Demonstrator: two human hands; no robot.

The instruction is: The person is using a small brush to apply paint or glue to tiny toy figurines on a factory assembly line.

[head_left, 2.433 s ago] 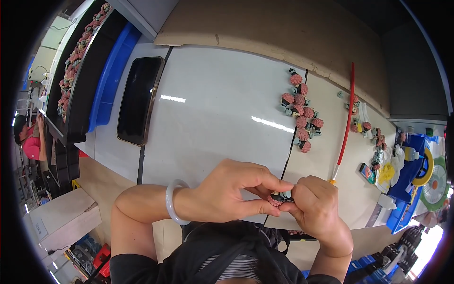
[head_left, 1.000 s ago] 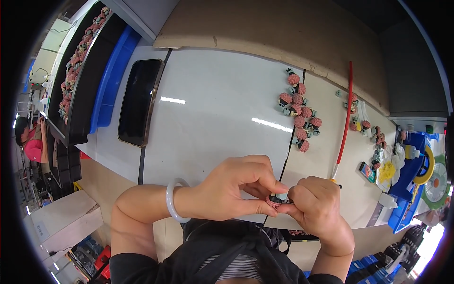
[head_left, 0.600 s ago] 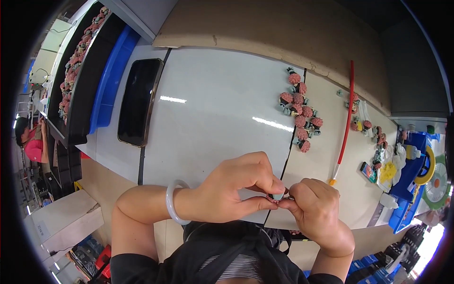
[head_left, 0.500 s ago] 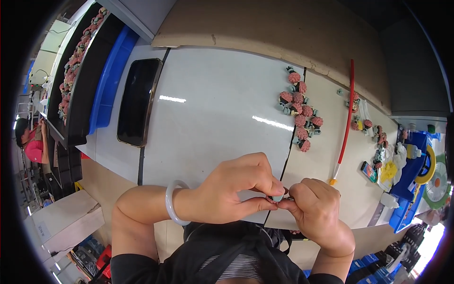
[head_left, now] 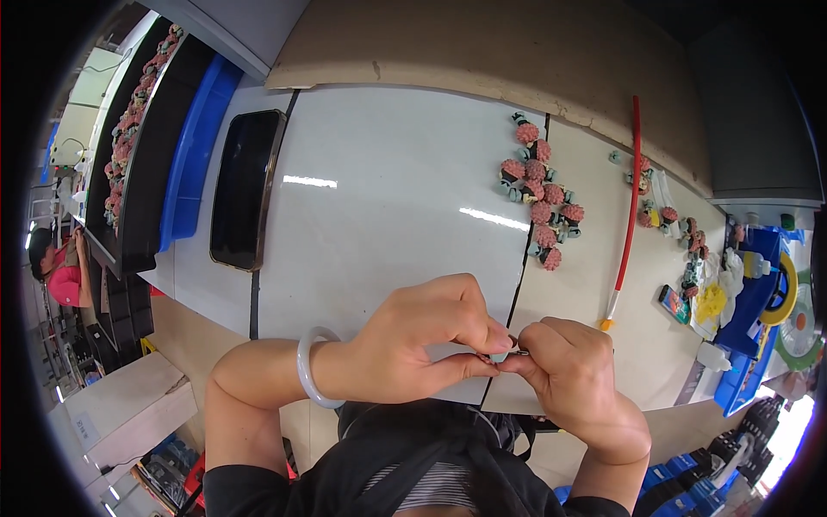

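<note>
1. The left hand is at about 6 o'clock in the picture, just over the near edge of the white table
2. Its thumb and first finger are pinched together on a tiny pale green piece
3. A pale bracelet sits on the left wrist, at 9 o'clock from that hand
4. The right hand is at 3 o'clock from the left hand, and their fingertips touch
5. The right thumb and finger are pinched on the same tiny piece from the other side, where a thin bit of metal sticks out
6. The tiny piece is right between the two hands, and most of it is hidden by the fingers
7. At 12 o'clock from the hands, well apart, lies a bunch of little pink flowers with pale green bits among them
8. A long red stick with a yellow tip lies at 1 o'clock from the hands, running up and down the table
9. More small pink pieces and yellow bits lie past the stick, at 2 o'clock
10. A black tray lies flat on the table at 10 o'clock from the hands
11. A blue bin stands just beside the tray, farther toward 10 o'clock
12. Past the bin runs a long black rack with many pink flowers in a row
13. Another person in a red top is far off at 9 o'clock
</note>
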